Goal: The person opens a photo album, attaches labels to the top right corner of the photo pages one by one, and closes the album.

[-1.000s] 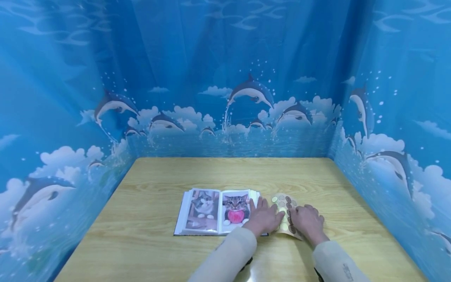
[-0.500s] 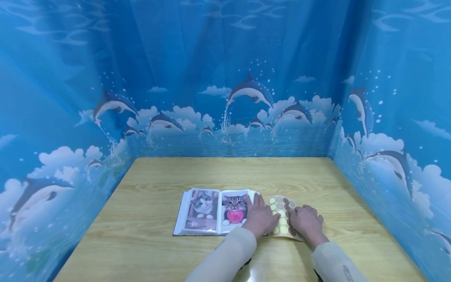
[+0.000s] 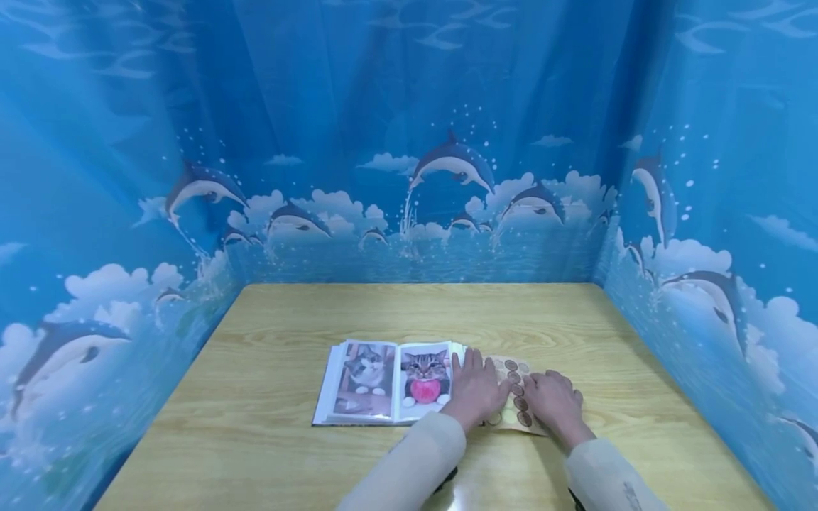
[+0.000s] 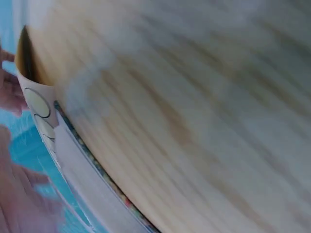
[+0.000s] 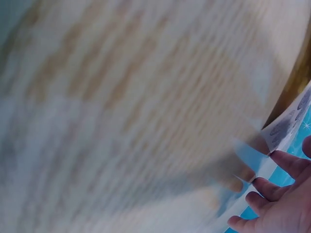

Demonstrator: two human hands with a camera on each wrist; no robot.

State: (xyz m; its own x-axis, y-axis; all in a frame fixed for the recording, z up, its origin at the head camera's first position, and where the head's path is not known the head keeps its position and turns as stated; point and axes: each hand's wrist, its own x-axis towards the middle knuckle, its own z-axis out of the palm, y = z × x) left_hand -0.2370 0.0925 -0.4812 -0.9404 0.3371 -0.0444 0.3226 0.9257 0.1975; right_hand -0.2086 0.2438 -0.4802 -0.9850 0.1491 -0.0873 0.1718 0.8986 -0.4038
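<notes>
Leftmost, an open photo album point(image 3: 388, 382) lies on the wooden table point(image 3: 287, 454). Next, the left hand point(image 3: 474, 389) presses flat, fingers spread, across its right page and the sticker sheet point(image 3: 515, 397) beside it; the right hand point(image 3: 554, 402) rests on that sheet's right edge, fingers bent, grip unclear.

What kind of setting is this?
Probably a staged recording booth, not a home: a wooden table enclosed on three sides by a blue dolphin-print curtain, with only a cat photo album and sticker sheet laid out.
</notes>
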